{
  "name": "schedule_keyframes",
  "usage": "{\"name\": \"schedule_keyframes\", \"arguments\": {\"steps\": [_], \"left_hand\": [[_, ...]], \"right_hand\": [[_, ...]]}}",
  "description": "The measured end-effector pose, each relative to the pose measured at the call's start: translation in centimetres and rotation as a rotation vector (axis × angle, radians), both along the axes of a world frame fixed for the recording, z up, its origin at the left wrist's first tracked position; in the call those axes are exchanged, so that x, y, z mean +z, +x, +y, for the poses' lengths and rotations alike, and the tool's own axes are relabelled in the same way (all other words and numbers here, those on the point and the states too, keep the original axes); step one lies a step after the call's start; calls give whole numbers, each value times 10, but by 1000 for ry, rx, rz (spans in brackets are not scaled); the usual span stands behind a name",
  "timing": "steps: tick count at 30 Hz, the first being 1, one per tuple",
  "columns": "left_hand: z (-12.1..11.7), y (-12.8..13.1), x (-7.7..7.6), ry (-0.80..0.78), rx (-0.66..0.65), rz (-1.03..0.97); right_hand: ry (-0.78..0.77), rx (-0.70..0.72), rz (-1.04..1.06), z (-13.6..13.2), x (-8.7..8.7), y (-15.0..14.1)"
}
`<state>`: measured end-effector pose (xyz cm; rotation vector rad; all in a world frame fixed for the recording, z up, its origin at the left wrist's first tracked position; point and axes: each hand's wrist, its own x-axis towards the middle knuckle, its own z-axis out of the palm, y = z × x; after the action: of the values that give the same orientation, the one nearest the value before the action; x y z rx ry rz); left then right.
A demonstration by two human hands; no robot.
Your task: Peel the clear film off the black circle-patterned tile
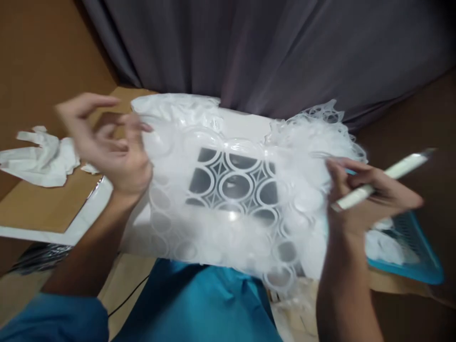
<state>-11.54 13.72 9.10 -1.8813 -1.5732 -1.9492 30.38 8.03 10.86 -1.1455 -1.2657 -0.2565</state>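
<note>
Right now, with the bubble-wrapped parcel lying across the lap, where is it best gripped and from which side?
Probably by its left edge, from the left. The bubble-wrapped parcel lies flat and wide, and the left hand hovers open beside that edge. The right hand already holds a white cutter, leaving it less free. The right end's wrap is loose and ruffled, likely a poorer grip.

Two hands show: the left hand (107, 142) and the right hand (366, 199). One white cutter (384, 178) sits in the right hand. One bubble-wrapped package (231, 190) lies between the hands, with one dark patterned item inside it. One crumpled white paper (39, 159) lies at the left. One blue tray (420, 266) sits at the right. One grey curtain (267, 47) hangs behind.
</note>
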Motion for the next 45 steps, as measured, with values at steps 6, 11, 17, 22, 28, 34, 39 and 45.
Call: {"name": "schedule_keyframes", "arguments": {"steps": [6, 11, 17, 22, 28, 34, 39, 45], "left_hand": [[70, 28, -55, -228, -42, 242], [108, 30, -85, -476, 6, 403], [119, 28, -102, -570, 39, 466], [131, 27, -99, -614, 29, 537], [129, 31, -84, -707, 27, 667], [82, 33, -59, -557, 102, 719], [-8, 70, -52, -440, -238, 697], [-122, 145, -79, -185, -924, 917]], "right_hand": [[-377, 107, 11, 69, -84, 17], [-521, 153, -117, 115, -124, 27], [-646, 125, -259, 133, -146, 30], [-800, 111, -453, 138, -145, 35], [-884, 42, -574, 134, -126, 27], [-741, 120, -364, 66, -78, 28], [-601, 246, 138, -39, -52, 44], [-771, 375, 173, -128, -80, 19]]}}
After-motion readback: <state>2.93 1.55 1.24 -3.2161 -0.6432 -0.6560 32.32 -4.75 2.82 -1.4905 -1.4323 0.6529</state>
